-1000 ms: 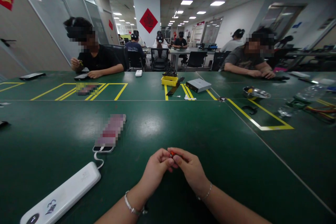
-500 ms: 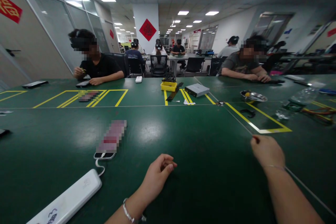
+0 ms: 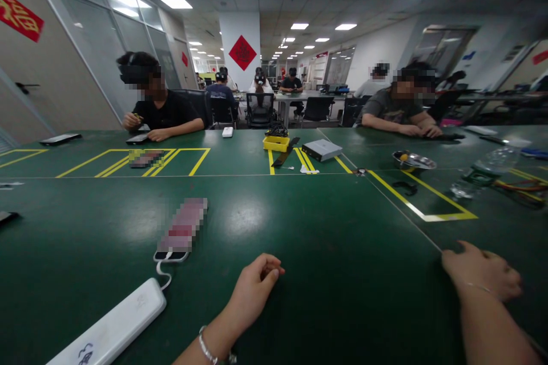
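Observation:
My left hand (image 3: 257, 287) rests on the green tabletop (image 3: 321, 274) in the lower middle, fingers loosely curved with a small gap to the thumb. Nothing shows in it. To its left, a phone (image 3: 184, 227) with a blurred-out screen is joined by a short white cable (image 3: 165, 274) to a long white power bank (image 3: 115, 319). At the lower right, over the table's seam, is my right hand (image 3: 482, 271). It is turned to the right with the fingers bent and somewhat apart, and I see nothing held there.
A metal bowl (image 3: 422, 162), a black curved piece (image 3: 405, 187) and a plastic bottle (image 3: 488, 168) stand ahead of my right hand. Farther off are a yellow tray (image 3: 276, 144) holding dark cables and a grey box (image 3: 322, 149). Two people sit across the table.
My right hand has swung to the right and a little nearer, its fingers now pointing rightward. My left hand stays in almost the same place.

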`<state>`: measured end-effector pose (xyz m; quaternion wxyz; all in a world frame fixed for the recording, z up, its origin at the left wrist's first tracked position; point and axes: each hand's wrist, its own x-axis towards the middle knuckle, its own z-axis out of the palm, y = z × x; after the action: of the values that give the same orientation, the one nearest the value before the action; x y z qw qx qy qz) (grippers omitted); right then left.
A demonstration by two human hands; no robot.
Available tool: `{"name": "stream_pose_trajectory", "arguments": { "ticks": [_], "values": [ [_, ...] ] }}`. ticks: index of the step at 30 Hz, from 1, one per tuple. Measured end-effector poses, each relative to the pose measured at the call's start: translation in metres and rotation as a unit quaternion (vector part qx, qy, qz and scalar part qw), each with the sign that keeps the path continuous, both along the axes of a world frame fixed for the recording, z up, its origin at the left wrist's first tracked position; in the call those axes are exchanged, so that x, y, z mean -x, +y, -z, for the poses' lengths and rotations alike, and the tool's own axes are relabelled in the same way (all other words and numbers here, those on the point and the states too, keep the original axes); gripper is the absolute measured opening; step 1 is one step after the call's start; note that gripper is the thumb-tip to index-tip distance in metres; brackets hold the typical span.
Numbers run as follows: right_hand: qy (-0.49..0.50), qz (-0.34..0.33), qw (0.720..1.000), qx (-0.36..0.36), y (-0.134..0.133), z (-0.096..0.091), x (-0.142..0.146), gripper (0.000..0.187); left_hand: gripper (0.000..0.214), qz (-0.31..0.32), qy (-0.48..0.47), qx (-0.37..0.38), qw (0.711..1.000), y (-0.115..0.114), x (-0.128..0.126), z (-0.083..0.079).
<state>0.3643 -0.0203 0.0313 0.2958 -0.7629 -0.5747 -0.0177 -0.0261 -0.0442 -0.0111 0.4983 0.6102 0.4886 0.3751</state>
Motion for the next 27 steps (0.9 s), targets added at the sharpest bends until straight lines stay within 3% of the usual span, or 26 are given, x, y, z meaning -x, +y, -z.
{"name": "stream_pose_trajectory", "arguments": {
  "ticks": [3, 7, 9, 11, 13, 14, 15, 17, 19, 20, 22, 24, 27],
  "values": [
    [-0.018, -0.065, 0.998, -0.007, 0.016, 0.005, 0.038, 0.037, 0.019, 0.012, 0.032, -0.014, 0.999, -0.002, -0.002, 0.001],
    [-0.041, -0.172, 0.984, 0.023, 0.023, 0.023, 0.121, 0.039, 0.036, 0.009, 0.088, -0.058, 0.994, -0.006, -0.004, 0.001],
    [-0.045, -0.268, 0.961, 0.060, 0.014, 0.033, 0.168, 0.039, 0.044, 0.004, 0.104, -0.085, 0.991, -0.006, -0.004, 0.003],
    [-0.054, -0.378, 0.919, 0.098, 0.002, 0.040, 0.203, 0.040, 0.047, 0.003, 0.115, -0.106, 0.988, -0.005, -0.003, 0.005],
    [-0.074, -0.450, 0.882, 0.119, -0.001, 0.043, 0.216, 0.041, 0.047, 0.014, 0.126, -0.116, 0.985, -0.005, -0.003, 0.007],
    [-0.085, -0.457, 0.877, 0.122, 0.002, 0.042, 0.212, 0.040, 0.047, 0.021, 0.132, -0.118, 0.984, -0.005, -0.003, 0.007],
    [-0.095, -0.437, 0.886, 0.120, 0.007, 0.039, 0.202, 0.039, 0.047, 0.027, 0.138, -0.118, 0.983, -0.005, -0.002, 0.006],
    [-0.115, -0.320, 0.934, 0.110, 0.022, 0.031, 0.162, 0.036, 0.046, 0.038, 0.145, -0.116, 0.982, -0.006, -0.002, 0.003],
    [-0.139, -0.132, 0.977, 0.097, 0.034, 0.024, 0.105, 0.037, 0.045, 0.045, 0.148, -0.112, 0.982, -0.008, -0.001, 0.000],
    [-0.150, -0.034, 0.984, 0.093, 0.036, 0.022, 0.074, 0.039, 0.045, 0.046, 0.148, -0.110, 0.982, -0.008, -0.001, -0.001],
    [-0.145, 0.139, 0.975, 0.099, 0.031, 0.025, 0.011, 0.046, 0.044, 0.051, 0.149, -0.108, 0.982, -0.008, -0.002, -0.003],
    [-0.081, 0.269, 0.950, 0.137, 0.020, 0.036, -0.044, 0.055, 0.042, 0.055, 0.150, -0.109, 0.981, -0.008, -0.002, -0.003],
    [0.021, 0.344, 0.915, 0.209, 0.006, 0.061, -0.103, 0.058, 0.038, 0.056, 0.153, -0.113, 0.980, -0.008, -0.002, -0.004]
  ]
}}
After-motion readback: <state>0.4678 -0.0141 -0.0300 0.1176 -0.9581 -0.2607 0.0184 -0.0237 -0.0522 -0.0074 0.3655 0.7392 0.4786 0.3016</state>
